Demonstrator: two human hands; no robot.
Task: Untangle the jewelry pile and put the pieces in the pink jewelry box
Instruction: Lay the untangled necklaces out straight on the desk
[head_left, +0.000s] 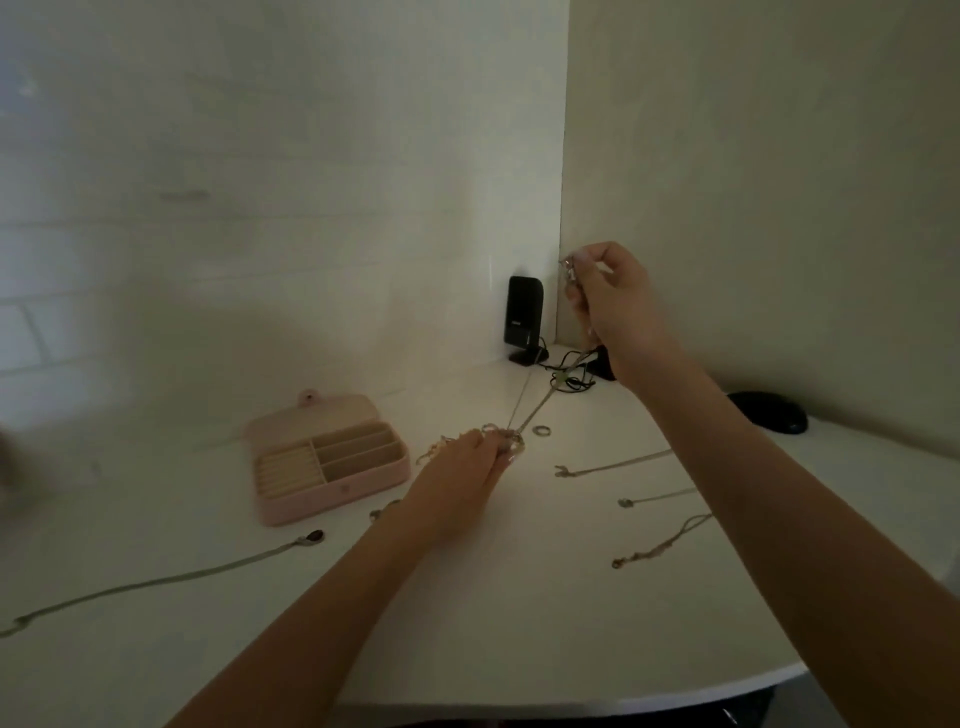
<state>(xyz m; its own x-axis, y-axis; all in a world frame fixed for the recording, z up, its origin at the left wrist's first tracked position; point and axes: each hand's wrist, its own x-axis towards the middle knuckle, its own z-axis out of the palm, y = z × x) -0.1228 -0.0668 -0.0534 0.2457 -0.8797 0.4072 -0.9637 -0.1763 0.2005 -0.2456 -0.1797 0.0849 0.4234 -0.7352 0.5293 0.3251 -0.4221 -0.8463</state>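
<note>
Fingers (582, 270) of right hand (613, 301) pinch chain (535, 405) raised; left hand (457, 483) grips tangled jewelry pile (506, 441) right of open pink jewelry box (332, 462)

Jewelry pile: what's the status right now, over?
Right hand pinches chain up high. Left hand pins pile. Pink box open, looks empty. Nothing blocking.

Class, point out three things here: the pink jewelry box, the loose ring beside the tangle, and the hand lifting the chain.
pink jewelry box (340, 493): head view, front wall.
ring (541, 430): head view, its band.
right hand (610, 291): head view, back of hand.
</note>
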